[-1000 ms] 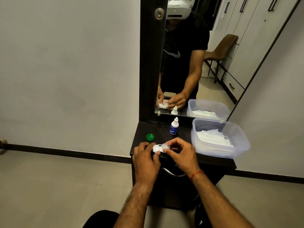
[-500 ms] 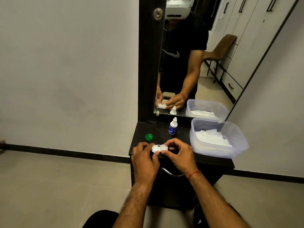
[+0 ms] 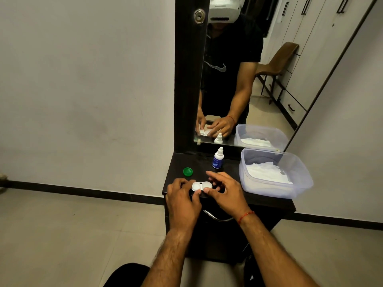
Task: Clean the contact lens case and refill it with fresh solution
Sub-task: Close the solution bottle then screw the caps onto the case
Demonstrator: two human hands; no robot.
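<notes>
A white contact lens case [image 3: 201, 186] lies on the dark dresser top [image 3: 182, 162] near its front edge. My left hand [image 3: 182, 201] grips the case's left end with thumb and fingers. Touching the right well, which has a white cap on it, is my right hand [image 3: 224, 192], its thumb at the near rim and its fingers spread above. A green cap [image 3: 187, 171] lies loose to the left, behind my left hand. A small white and blue solution bottle [image 3: 218, 158] stands upright behind the case.
A clear plastic tub [image 3: 275, 190] with white tissues inside sits at the dresser's right end. A mirror [image 3: 248, 69] in a dark frame rises at the back. A metal drawer handle [image 3: 217, 218] curves below the front edge.
The case has come down and now sits low on the dresser top. My right hand's fingers have opened and lifted from the right well.
</notes>
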